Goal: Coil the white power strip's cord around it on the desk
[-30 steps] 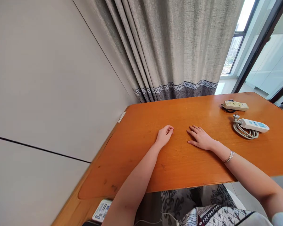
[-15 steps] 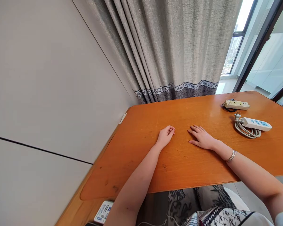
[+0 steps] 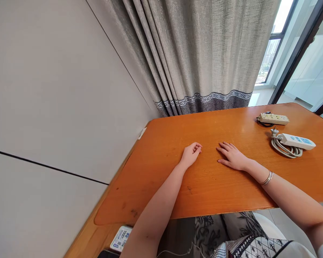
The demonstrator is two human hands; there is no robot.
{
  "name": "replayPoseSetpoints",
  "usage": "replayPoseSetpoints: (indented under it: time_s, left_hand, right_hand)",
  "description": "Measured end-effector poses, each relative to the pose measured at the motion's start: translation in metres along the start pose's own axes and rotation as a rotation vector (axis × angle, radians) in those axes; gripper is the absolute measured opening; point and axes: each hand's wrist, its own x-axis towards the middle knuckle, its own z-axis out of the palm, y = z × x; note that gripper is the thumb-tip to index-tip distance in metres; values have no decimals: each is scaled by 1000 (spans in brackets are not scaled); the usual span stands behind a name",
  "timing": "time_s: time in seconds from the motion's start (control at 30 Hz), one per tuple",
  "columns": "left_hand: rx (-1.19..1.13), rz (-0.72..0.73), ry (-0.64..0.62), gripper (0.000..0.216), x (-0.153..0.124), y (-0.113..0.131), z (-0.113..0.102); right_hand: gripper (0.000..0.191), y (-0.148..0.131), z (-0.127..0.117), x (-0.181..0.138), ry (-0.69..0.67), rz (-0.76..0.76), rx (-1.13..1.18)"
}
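My left hand (image 3: 191, 153) rests on its side on the orange wooden table (image 3: 161, 186), its fingers loosely curled in and no object visible in them. To the right of it, my right hand (image 3: 233, 156) lies palm down on the tabletop with fingers spread, holding nothing. Silver bangles (image 3: 268, 178) circle the right wrist. Nearest to the right hand, but apart from it, is a white power strip (image 3: 298, 141) with its grey cord (image 3: 286, 150) coiled beside it. Behind that lies a cream power strip (image 3: 274, 118) with a black cord.
A pale wall panel (image 3: 51, 89) runs along the table's left side. Beyond the far edge hangs a grey curtain (image 3: 210, 50), with a window (image 3: 270, 57) to its right. Low at the left, a white labelled box (image 3: 121, 238) sits beside the table, below its near edge.
The whole view has shifted slightly, so the table and hands appear a little further right. Both hands keep their pose and place on the table.
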Motion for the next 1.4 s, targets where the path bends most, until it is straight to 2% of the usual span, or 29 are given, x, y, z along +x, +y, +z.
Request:
replayPoseSetpoints:
  time_s: [0.4, 1.4]
  left_hand:
    - [-10, -14, -1, 8, 0, 0, -1]
    - [53, 7, -40, 9, 1, -4, 0]
  right_hand:
    - [71, -3, -2, 0, -31, 15, -26]
    - [68, -3, -2, 0, -8, 14, 9]
